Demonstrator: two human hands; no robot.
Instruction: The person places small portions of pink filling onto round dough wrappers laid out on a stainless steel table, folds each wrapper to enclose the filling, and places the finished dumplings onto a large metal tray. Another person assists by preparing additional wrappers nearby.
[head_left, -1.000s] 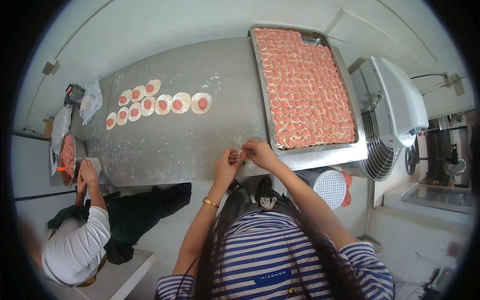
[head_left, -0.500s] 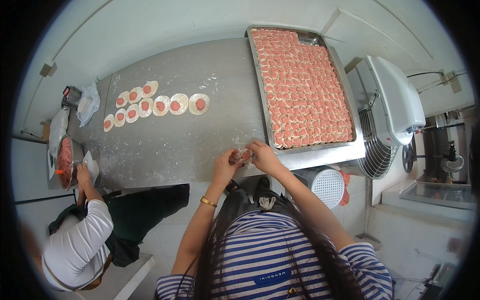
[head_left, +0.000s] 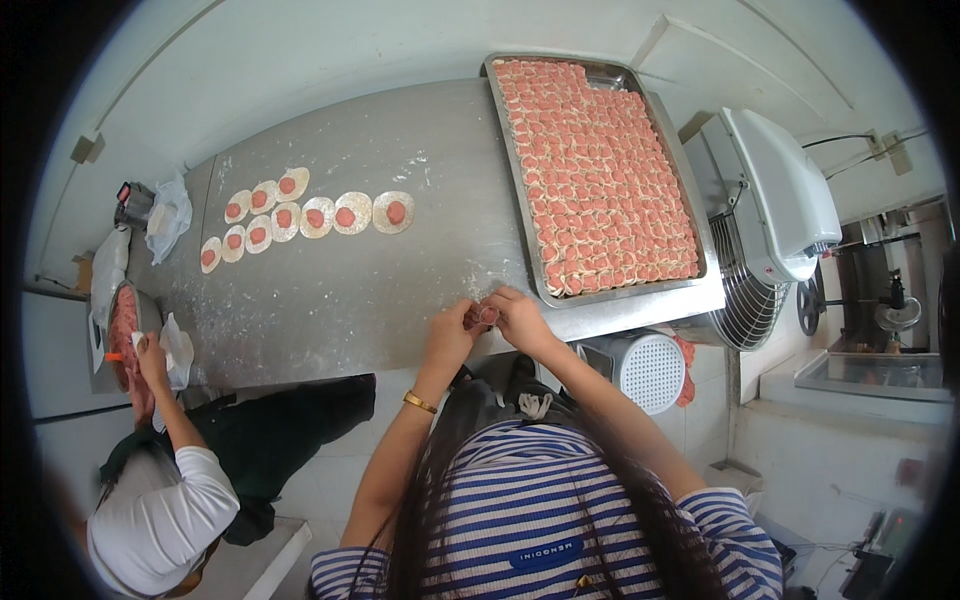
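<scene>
Over the front edge of the steel table (head_left: 390,290), my left hand (head_left: 453,335) and my right hand (head_left: 523,324) face each other. Their fingertips pinch a small dumpling (head_left: 488,316) from both sides. Its thin pale wrapper is gathered round pink meat filling, which shows at the top. A gold bracelet (head_left: 419,402) circles my left wrist. To the far left lie several flat wrappers (head_left: 394,212) in rows, each with a dab of pink filling. Beyond my right hand a large metal tray (head_left: 533,240) is packed with open-topped dumplings (head_left: 610,190).
At the left a co-worker's hand (head_left: 150,360) is over a metal bowl (head_left: 148,318) of pink meat. A white plastic bag (head_left: 170,215) sits at the table's left end. Right of the tray stands a white mixer (head_left: 780,190) with a wire guard. A perforated white stool (head_left: 652,372) is below the table.
My fingers have drawn the wrapper closer round the filling, and both hands stay at the table edge. The co-worker's hand has moved from the white wrapping beside the bowl to over the bowl.
</scene>
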